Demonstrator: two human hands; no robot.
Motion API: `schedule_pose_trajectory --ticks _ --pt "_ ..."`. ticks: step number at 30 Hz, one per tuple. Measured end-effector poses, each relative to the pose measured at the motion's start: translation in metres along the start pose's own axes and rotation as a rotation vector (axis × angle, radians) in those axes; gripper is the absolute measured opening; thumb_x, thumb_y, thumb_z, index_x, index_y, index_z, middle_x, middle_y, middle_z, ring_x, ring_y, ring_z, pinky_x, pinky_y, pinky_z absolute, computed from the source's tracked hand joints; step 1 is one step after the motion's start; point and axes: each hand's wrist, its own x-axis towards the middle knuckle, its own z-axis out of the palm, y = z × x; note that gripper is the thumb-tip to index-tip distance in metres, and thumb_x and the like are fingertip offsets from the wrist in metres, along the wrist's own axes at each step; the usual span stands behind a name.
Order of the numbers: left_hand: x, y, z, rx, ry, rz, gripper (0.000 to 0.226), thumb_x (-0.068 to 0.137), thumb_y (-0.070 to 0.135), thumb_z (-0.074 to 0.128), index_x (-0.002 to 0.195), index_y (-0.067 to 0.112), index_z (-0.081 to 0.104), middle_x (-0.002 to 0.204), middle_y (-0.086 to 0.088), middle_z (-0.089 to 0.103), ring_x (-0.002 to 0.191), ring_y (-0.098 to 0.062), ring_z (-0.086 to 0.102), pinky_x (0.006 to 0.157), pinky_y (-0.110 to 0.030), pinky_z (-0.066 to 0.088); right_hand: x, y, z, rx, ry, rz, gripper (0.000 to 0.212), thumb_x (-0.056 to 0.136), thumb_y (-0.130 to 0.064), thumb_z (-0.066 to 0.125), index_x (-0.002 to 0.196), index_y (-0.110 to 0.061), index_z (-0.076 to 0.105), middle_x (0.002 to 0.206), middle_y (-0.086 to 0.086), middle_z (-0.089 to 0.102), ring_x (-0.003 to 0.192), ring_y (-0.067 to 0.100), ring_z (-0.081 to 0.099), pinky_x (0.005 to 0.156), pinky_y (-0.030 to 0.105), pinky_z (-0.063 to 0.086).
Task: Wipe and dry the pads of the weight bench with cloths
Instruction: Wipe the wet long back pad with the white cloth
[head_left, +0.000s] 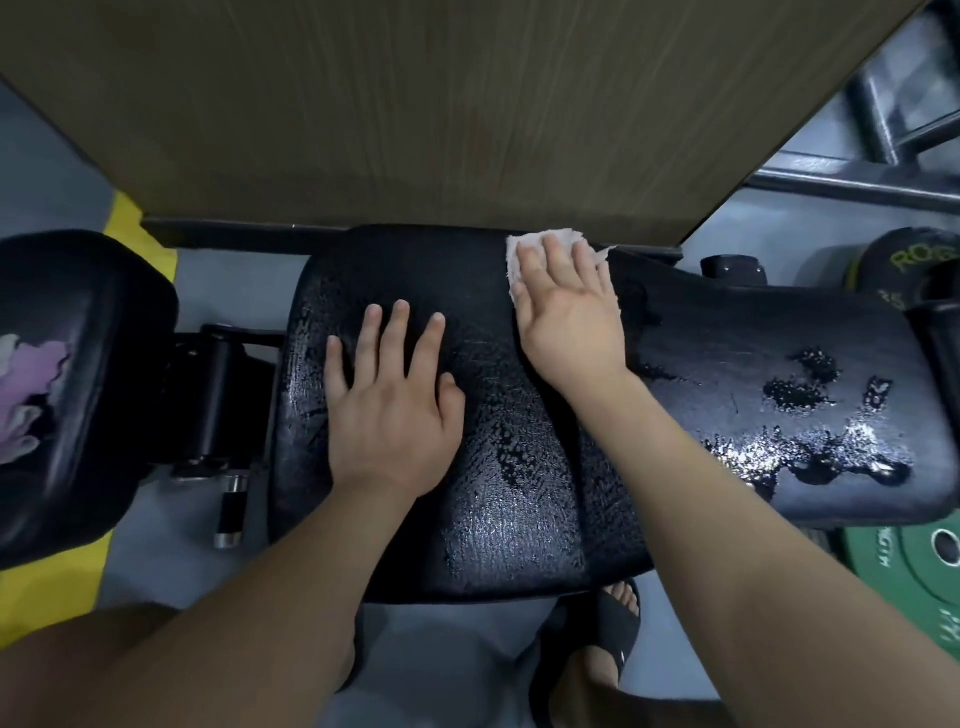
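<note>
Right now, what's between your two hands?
Just a bare, wet-looking stretch of the black pad, between the left hand and the right hand on the cloth, in the head view.

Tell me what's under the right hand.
A white cloth, pressed flat by the right hand onto the black pad. Only the cloth's edges show past the hand; the rest, and the pad beneath, are covered.

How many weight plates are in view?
2: a green plate at lower right beside the bench, a black plate at upper right behind it. More may be hidden.
</note>
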Motion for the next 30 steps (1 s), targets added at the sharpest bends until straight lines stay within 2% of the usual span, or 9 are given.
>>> schedule_pose_trajectory --ticks 4,8,10,13,16,19,22,26,30 --pt "0.000 0.001 0.000 0.013 0.001 0.002 0.061 0.099 0.044 0.031 0.159 0.030 0.032 0.168 -0.005 0.025 0.158 -0.025 0.013 0.125 -0.058 0.010 0.013 -0.014 -0.005 0.094 -0.170 0.048 0.054 0.107 -0.040 0.027 0.160 -0.032 0.025 0.168 0.008 0.022 0.154 0.038 0.012 0.127 0.049 0.007" --pt "-0.001 0.001 0.000 0.016 0.024 0.003 0.061 0.099 0.042 0.031 0.158 0.028 0.033 0.168 -0.005 0.027 0.157 -0.026 0.015 0.125 -0.058 0.011 0.018 -0.038 -0.008 0.087 -0.213 -0.147 0.053 0.107 -0.044 0.025 0.159 -0.037 0.023 0.169 0.002 0.018 0.155 0.034 0.009 0.127 0.046 0.007" --pt "-0.001 0.001 0.000 0.001 0.044 0.008 0.061 0.098 0.041 0.033 0.157 0.027 0.036 0.167 -0.007 0.029 0.157 -0.027 0.017 0.125 -0.058 0.011 0.021 -0.030 -0.012 0.077 -0.252 -0.174 0.052 0.107 -0.049 0.022 0.159 -0.042 0.021 0.169 -0.002 0.016 0.156 0.028 0.009 0.127 0.043 0.007" --pt "0.000 0.004 -0.001 -0.005 0.059 0.010 0.060 0.098 0.041 0.036 0.156 0.027 0.039 0.165 -0.007 0.032 0.156 -0.028 0.020 0.124 -0.059 0.013 0.022 -0.012 -0.016 0.067 -0.243 -0.024 0.052 0.107 -0.050 0.021 0.159 -0.041 0.022 0.169 -0.001 0.016 0.156 0.026 0.009 0.127 0.042 0.007" --pt "0.001 0.003 -0.001 0.009 0.041 -0.002 0.060 0.098 0.041 0.034 0.157 0.028 0.036 0.166 -0.006 0.030 0.156 -0.026 0.018 0.124 -0.058 0.013 0.018 -0.022 -0.012 0.045 -0.246 0.150 0.053 0.108 -0.044 0.023 0.160 -0.036 0.021 0.169 0.004 0.014 0.156 0.033 0.006 0.126 0.045 0.007" --pt "0.001 0.001 0.001 0.041 0.046 0.017 0.060 0.098 0.041 0.036 0.156 0.027 0.037 0.165 -0.006 0.032 0.156 -0.027 0.019 0.123 -0.059 0.015 0.026 -0.045 -0.013 0.074 -0.254 -0.044 0.050 0.104 -0.037 0.035 0.154 -0.036 0.027 0.165 0.003 0.019 0.151 0.034 0.011 0.124 0.048 0.015" --pt "0.001 -0.001 0.002 0.046 0.049 0.029 0.059 0.099 0.040 0.035 0.156 0.026 0.037 0.165 -0.007 0.032 0.156 -0.028 0.020 0.123 -0.059 0.015 0.036 -0.042 -0.016 0.095 -0.363 -0.171 0.052 0.107 -0.041 0.032 0.157 -0.045 0.018 0.170 -0.004 0.010 0.156 0.026 0.001 0.127 0.042 0.005" --pt "0.000 0.004 -0.003 -0.006 0.042 0.013 0.060 0.098 0.040 0.034 0.156 0.026 0.037 0.165 -0.007 0.031 0.156 -0.028 0.018 0.124 -0.058 0.012 0.027 -0.012 -0.022 0.057 -0.341 -0.029 0.051 0.109 -0.045 0.022 0.159 -0.043 0.015 0.171 -0.005 0.007 0.157 0.022 0.001 0.127 0.041 0.003" --pt "0.000 0.004 -0.004 0.005 0.029 0.000 0.060 0.098 0.041 0.033 0.157 0.027 0.036 0.166 -0.007 0.029 0.157 -0.027 0.016 0.125 -0.058 0.010 0.011 0.033 -0.026 -0.008 -0.275 0.219 0.053 0.107 -0.049 0.017 0.159 -0.038 0.018 0.169 0.003 0.017 0.155 0.030 0.011 0.126 0.047 0.008"
